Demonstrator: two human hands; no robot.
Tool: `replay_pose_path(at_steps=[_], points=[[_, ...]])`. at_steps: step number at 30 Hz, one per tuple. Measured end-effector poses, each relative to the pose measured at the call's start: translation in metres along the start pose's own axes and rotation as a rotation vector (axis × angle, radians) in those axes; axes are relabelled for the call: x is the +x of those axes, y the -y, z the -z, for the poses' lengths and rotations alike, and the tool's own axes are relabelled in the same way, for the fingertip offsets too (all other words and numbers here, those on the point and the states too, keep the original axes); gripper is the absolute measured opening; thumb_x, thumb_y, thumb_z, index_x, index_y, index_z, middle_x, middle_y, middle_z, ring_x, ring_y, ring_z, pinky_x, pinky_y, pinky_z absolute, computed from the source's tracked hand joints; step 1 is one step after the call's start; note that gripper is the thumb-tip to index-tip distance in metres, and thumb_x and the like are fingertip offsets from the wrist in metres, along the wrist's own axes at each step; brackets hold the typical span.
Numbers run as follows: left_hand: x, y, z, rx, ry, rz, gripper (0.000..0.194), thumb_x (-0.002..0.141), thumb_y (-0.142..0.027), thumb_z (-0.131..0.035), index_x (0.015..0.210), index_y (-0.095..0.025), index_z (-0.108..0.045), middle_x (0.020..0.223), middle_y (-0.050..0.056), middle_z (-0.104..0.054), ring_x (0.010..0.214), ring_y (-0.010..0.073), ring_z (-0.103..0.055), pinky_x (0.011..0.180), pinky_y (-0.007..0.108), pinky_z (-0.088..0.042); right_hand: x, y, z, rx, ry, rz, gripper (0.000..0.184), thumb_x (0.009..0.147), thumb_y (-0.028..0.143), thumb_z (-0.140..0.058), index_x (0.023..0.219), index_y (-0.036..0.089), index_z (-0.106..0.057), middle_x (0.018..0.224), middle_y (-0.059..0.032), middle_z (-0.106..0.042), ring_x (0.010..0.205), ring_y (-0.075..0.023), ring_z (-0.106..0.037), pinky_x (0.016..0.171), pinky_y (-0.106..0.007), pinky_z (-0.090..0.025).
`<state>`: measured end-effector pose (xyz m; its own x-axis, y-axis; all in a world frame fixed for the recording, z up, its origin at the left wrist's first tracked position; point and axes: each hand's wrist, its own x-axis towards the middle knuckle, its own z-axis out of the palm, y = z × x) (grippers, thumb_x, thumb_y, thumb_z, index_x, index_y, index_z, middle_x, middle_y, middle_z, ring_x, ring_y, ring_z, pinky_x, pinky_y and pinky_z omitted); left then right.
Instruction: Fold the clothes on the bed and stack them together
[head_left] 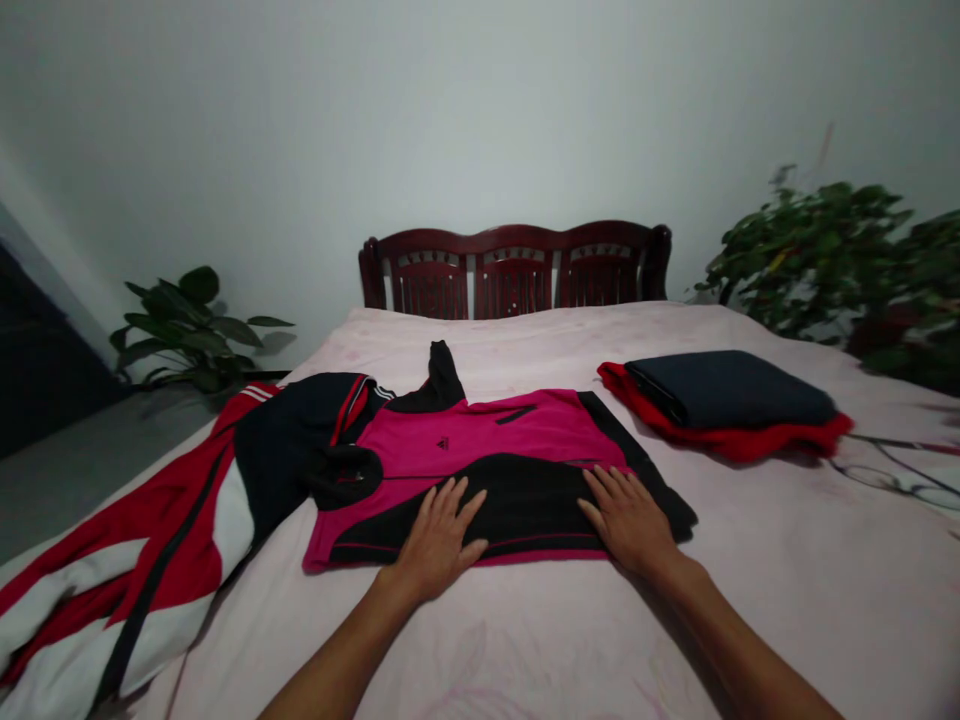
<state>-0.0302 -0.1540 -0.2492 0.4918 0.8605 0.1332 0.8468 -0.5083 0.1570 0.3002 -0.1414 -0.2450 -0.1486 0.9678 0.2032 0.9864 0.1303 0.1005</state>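
A pink and black jacket (420,437) lies flat on the bed, its collar to the left and its hem to the right. Its near side is folded inward, so a black sleeve or panel runs along the front, while one black sleeve points away at the far side. My left hand (442,535) rests on the black part near the collar end, fingers spread. Toward the hem, my right hand (626,515) also presses flat on the fabric with its fingers stretched out. Neither hand grips anything.
A red, white and navy jacket (180,510) lies loosely at the left. Folded red and dark garments (731,390) are stacked at the right, beside eyeglasses (892,478). Behind the pink bedsheet (517,640) stands a dark wooden headboard (514,245), with plants on both sides.
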Motion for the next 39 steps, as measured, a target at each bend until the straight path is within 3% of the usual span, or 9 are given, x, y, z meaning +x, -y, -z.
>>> replay_pose_path(at_steps=[4,8,17,22,27,30,33,36,39], points=[[-0.019,0.019,0.008,0.054,0.006,-0.054,0.067,0.098,-0.048,-0.046,0.159,-0.035,-0.019,0.165,0.008,-0.016,0.152,0.0258,-0.018,0.123,0.050,-0.017,-0.006,-0.025,-0.017,-0.016,-0.091,-0.023,0.062,0.097,0.047,-0.035,0.146,0.013,-0.049,0.152,-0.0108,-0.041,0.143,-0.0313,-0.037,0.118,-0.058,-0.021],[-0.049,0.050,0.017,0.098,0.013,-0.020,0.066,0.099,-0.051,-0.044,0.159,-0.036,-0.021,0.163,0.006,-0.023,0.150,0.0271,-0.024,0.121,0.052,-0.020,-0.006,-0.024,-0.016,0.007,-0.097,-0.028,0.063,0.096,0.048,-0.032,0.144,0.012,-0.052,0.151,-0.0106,-0.042,0.143,-0.0305,-0.037,0.117,-0.056,-0.025],[-0.108,0.101,0.030,0.089,-0.038,0.101,0.058,0.099,-0.046,-0.046,0.155,-0.036,-0.033,0.158,0.005,-0.033,0.145,0.0277,-0.036,0.115,0.053,-0.035,0.004,-0.024,0.008,-0.007,0.114,-0.083,0.059,0.095,0.045,-0.033,0.145,0.020,-0.053,0.152,-0.0071,-0.041,0.145,-0.0302,-0.034,0.115,-0.056,-0.029],[-0.061,0.063,0.049,-0.040,-0.061,0.211,0.046,0.103,-0.043,-0.033,0.132,-0.025,-0.064,0.146,0.007,-0.051,0.141,0.0263,-0.042,0.120,0.056,-0.026,0.024,0.027,0.038,0.076,0.056,0.017,0.062,0.099,0.049,-0.033,0.152,0.019,-0.043,0.157,-0.0068,-0.034,0.148,-0.0282,-0.028,0.121,-0.054,-0.022],[0.002,0.007,0.044,-0.132,0.104,-0.013,0.061,0.101,-0.045,-0.042,0.158,-0.030,-0.027,0.164,0.002,-0.015,0.153,0.0237,-0.010,0.125,0.051,-0.015,0.034,0.062,0.028,0.222,0.138,0.355,0.061,0.102,0.054,-0.027,0.155,0.027,-0.035,0.160,-0.0004,-0.025,0.150,-0.0247,-0.024,0.122,-0.053,-0.022],[0.006,0.002,0.036,-0.136,0.262,-0.027,0.071,0.096,-0.038,-0.051,0.159,-0.033,-0.019,0.165,0.001,-0.004,0.154,0.0258,-0.001,0.124,0.053,-0.008,0.033,0.028,0.004,0.206,0.168,0.351,0.063,0.101,0.057,-0.025,0.156,0.027,-0.032,0.160,0.0000,-0.023,0.150,-0.0245,-0.024,0.122,-0.053,-0.023],[-0.006,0.019,0.039,-0.225,0.313,-0.074,0.073,0.096,-0.034,-0.051,0.159,-0.038,-0.015,0.165,-0.001,0.001,0.154,0.0252,0.000,0.124,0.054,-0.008,0.033,-0.025,-0.014,0.142,0.104,0.304,0.065,0.099,0.060,-0.031,0.155,0.026,-0.035,0.159,-0.0019,-0.024,0.149,-0.0275,-0.025,0.122,-0.056,-0.021],[-0.003,0.048,0.051,-0.416,0.267,-0.055,0.051,0.101,-0.041,-0.039,0.152,-0.035,-0.040,0.161,0.000,-0.027,0.150,0.0215,-0.025,0.124,0.044,-0.020,0.044,-0.061,-0.012,0.129,0.134,0.245,0.064,0.097,0.060,-0.034,0.151,0.026,-0.043,0.156,-0.0027,-0.034,0.146,-0.0294,-0.033,0.121,-0.058,-0.019],[0.029,0.087,0.063,-0.537,0.063,0.225,0.042,0.100,-0.042,-0.040,0.120,-0.021,-0.070,0.128,0.006,-0.065,0.121,0.0183,-0.059,0.108,0.029,-0.042,0.076,-0.065,0.006,0.162,0.170,0.133,0.052,0.099,0.050,-0.033,0.133,0.024,-0.063,0.139,-0.0063,-0.057,0.131,-0.0293,-0.052,0.115,-0.055,-0.033]])
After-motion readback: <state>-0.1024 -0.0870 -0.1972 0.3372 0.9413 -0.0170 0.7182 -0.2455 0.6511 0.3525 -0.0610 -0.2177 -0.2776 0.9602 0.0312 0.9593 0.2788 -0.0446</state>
